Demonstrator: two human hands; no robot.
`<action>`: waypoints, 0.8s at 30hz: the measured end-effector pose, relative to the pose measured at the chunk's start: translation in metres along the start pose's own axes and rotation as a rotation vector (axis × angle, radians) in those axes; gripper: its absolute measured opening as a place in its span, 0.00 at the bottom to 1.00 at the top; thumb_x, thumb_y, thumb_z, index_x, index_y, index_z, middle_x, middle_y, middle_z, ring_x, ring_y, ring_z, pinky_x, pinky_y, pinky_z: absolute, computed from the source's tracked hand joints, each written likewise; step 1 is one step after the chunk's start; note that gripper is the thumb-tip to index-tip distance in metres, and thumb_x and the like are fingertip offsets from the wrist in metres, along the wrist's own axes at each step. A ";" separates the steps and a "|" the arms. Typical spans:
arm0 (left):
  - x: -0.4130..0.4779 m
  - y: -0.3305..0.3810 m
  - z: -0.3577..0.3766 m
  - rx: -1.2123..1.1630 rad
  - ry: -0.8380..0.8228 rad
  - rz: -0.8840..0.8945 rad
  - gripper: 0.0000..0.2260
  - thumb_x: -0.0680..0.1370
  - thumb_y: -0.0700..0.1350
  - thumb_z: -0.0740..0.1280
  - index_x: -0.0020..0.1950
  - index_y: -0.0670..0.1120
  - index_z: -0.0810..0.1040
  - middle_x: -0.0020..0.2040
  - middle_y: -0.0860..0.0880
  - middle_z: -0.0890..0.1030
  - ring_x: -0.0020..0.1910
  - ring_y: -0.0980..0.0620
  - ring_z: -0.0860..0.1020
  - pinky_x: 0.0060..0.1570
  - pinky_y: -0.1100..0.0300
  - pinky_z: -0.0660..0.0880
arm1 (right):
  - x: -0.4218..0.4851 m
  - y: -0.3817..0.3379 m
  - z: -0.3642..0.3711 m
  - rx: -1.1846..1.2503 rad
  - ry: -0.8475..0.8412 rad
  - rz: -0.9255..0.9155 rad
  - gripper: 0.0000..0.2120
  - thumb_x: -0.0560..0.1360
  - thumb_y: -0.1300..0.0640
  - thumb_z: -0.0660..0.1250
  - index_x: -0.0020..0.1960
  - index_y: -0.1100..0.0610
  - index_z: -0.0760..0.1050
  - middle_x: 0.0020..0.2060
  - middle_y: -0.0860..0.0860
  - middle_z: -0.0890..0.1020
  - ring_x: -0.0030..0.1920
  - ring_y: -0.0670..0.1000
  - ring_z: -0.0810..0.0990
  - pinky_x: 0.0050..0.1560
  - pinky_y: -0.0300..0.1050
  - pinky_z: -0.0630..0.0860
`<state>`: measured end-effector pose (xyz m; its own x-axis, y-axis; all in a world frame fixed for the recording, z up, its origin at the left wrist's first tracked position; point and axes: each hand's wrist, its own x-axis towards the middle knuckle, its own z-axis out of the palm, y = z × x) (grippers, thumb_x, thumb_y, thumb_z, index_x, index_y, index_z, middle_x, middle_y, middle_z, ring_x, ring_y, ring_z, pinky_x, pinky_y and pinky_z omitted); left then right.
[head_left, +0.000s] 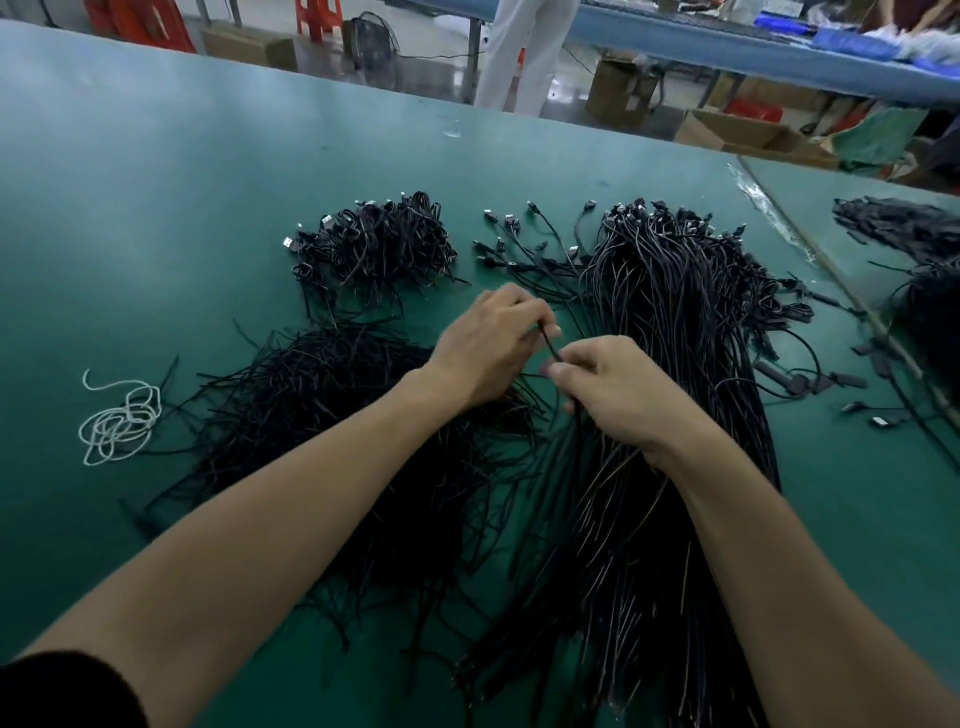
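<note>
Pinching is observed at both hands, about midway between the bench's (156, 182) left and right edges. The left hand (493, 343) has its fingers curled, and its fingertips nip the upper end of a thin black strand (549, 343). The right hand (618, 389), just beside it and slightly nearer the near edge, nips the lower end of the same strand between thumb and forefinger. The strand runs taut and slanted across the short gap between the two hands. Whether it is a tie or a cable cannot be told. The right hand's other fingers curl over a cable bundle (597, 519) that fans out from under the fist toward the near edge.

Materials noted:
- The cable bundle is made of long, round, glossy black leads lying roughly parallel.
- The loose cable heap (675, 312) lies beyond the right hand toward the far edge, and small plugs show at its far ends.
- The coiled cable pile (374, 244) lies toward the far edge, left of the hands, and is tangled and matte.
- The black tie pile (322, 405) lies under the left forearm and is made of thin, straight, bristly strips.
- The white cord (119, 421) lies toward the left edge in loose loops and looks twisted.
- The bench surface is a smooth green mat.
</note>
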<state>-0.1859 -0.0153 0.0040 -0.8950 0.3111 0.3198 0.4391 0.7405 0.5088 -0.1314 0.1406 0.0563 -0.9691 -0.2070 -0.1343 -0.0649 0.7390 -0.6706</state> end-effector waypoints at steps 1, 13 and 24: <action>-0.001 -0.001 -0.002 0.000 0.091 0.008 0.11 0.83 0.51 0.61 0.55 0.45 0.78 0.58 0.47 0.76 0.56 0.48 0.74 0.54 0.49 0.75 | -0.002 0.001 0.000 -0.002 -0.004 -0.014 0.13 0.81 0.56 0.63 0.45 0.65 0.77 0.33 0.55 0.80 0.23 0.38 0.74 0.28 0.35 0.65; -0.020 -0.005 -0.070 -0.309 0.946 -0.006 0.14 0.81 0.44 0.67 0.37 0.48 0.67 0.29 0.58 0.64 0.26 0.60 0.66 0.28 0.69 0.62 | -0.012 0.026 -0.008 0.178 0.461 -0.068 0.11 0.83 0.54 0.59 0.45 0.49 0.78 0.25 0.44 0.73 0.22 0.41 0.68 0.23 0.31 0.64; -0.028 0.030 -0.076 0.372 0.376 0.321 0.11 0.79 0.48 0.65 0.37 0.47 0.72 0.28 0.52 0.72 0.24 0.48 0.72 0.32 0.62 0.61 | -0.030 -0.008 -0.028 -0.287 0.066 -0.269 0.37 0.76 0.45 0.69 0.78 0.43 0.54 0.74 0.46 0.67 0.75 0.49 0.62 0.77 0.50 0.55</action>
<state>-0.1411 -0.0468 0.0710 -0.6041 0.3717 0.7049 0.5647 0.8238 0.0496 -0.1086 0.1590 0.0859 -0.9209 -0.3832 0.0718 -0.3737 0.8150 -0.4429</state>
